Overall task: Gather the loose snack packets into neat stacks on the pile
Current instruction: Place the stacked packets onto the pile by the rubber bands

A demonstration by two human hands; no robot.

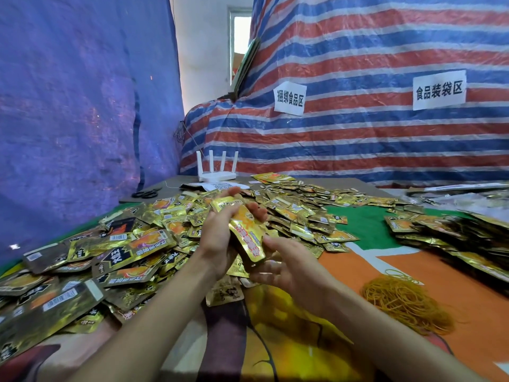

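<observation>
Frame centre: left hand (217, 238) grips a packet stack (246, 232) by its long edges; right hand (292, 267), fingers loose and uncurled, cups the lower end. The foil looks light, slick and floppy, likely to slide apart; squeeze the edges, not the faces. Loose pile (124, 244) lies left and behind; bands (405, 301) lower right; scissors (146, 193) and router (217, 175) behind, clear of the work.

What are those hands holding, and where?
A packet stack: the left hand grips its upper half; the right hand sits at its lower end, grip unclear.
</observation>
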